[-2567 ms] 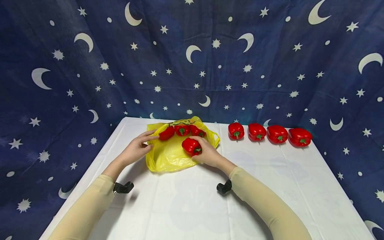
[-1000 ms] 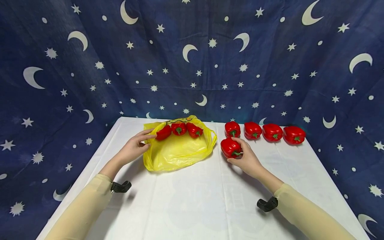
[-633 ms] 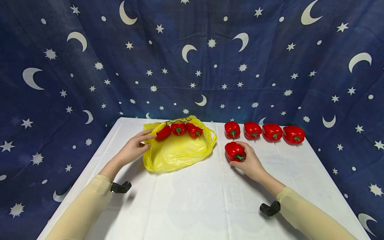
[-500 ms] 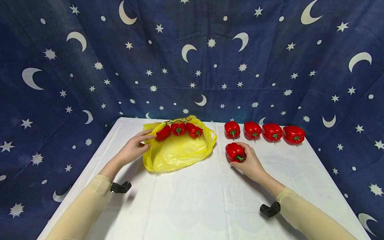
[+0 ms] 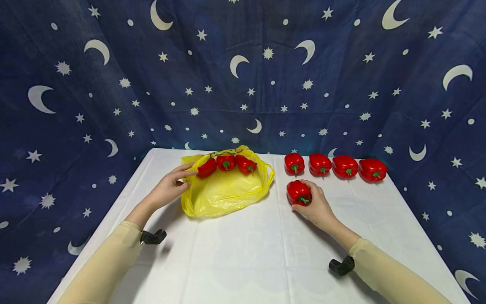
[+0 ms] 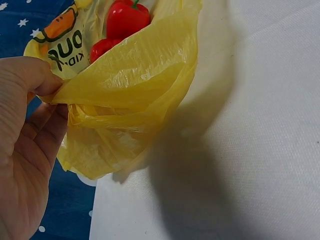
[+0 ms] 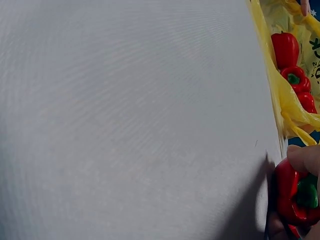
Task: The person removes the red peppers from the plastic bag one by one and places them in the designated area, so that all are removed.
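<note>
Now right hand point(image 5: 318, 205) fingers curl round glossy red pepper point(image 5: 298, 192); left hand point(image 5: 169, 186) pinches crinkly yellow plastic bag point(image 5: 224, 194).

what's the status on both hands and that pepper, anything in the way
Left hand pinches yellow bag edge. Right hand grips red pepper on table, in front of the row of four peppers. Nothing blocking.

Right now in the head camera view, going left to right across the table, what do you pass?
Left hand → yellow bag with three peppers inside → pepper held by the right hand → right hand → last three peppers of the back row.
</note>
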{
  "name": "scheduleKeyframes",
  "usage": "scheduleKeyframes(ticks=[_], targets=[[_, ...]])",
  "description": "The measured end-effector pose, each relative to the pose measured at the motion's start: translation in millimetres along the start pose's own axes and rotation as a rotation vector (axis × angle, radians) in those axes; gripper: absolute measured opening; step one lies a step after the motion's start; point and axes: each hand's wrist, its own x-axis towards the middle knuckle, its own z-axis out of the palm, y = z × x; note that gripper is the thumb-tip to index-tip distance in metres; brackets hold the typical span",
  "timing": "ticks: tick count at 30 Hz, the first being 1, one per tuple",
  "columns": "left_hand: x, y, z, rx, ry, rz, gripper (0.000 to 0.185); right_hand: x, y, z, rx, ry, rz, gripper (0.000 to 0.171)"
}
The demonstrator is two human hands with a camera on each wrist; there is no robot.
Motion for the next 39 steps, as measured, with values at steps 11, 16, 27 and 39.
scheduleKeyframes(ticks=[11,16,27,39], targets=[[0.7,0.3,0.3,-0.001,0.013,0.031,0.044,-4.3,0.3,-3.0,-0.035,-0.007,-0.018,0.101],[0.4,1.1,0.0,-0.003,0.014,0.024,0.043,-5.5,-0.3,-5.8,-0.032,-0.025,-0.009,0.104],[1.4,2.0,-0.4,0.001,0.038,0.059,0.044,-8.2,-5.2,-27.7,-0.041,0.064,-0.094,0.091],[2.0,2.8,-2.1,-0.025,0.074,0.064,0.042,-7.6,-53.4,-28.2,-0.003,0.095,-0.257,0.075]])
